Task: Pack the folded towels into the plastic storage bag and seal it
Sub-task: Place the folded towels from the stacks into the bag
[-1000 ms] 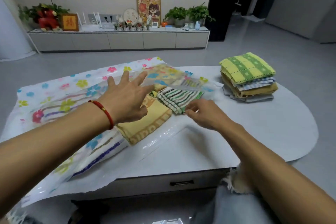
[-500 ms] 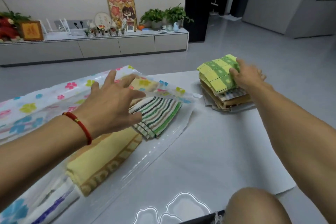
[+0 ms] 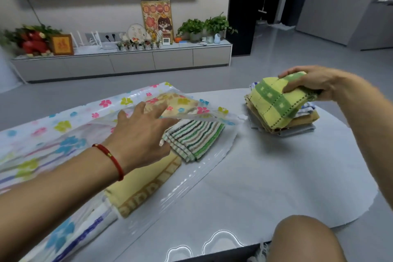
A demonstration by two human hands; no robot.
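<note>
A flower-printed plastic storage bag (image 3: 49, 132) lies across the left of the table with its mouth facing right. My left hand (image 3: 141, 136) holds the bag's upper flap raised, fingers spread under the clear plastic. Inside the mouth lie a green-striped folded towel (image 3: 195, 139) and a yellow towel with a brown border (image 3: 144, 189); a white and blue one shows further in. My right hand (image 3: 312, 83) grips a yellow-green checked towel (image 3: 274, 102), lifting it off the stack of folded towels (image 3: 297, 123) at the right.
The grey table (image 3: 265, 176) has a rounded right edge. My bare knee (image 3: 304, 240) rises at the bottom right. A low cabinet (image 3: 127, 61) with plants and ornaments stands along the far wall, across open floor.
My right hand went from the bag's mouth to the stack, closed on the top checked towel and has tilted it up. My left hand stays at the bag's flap.
</note>
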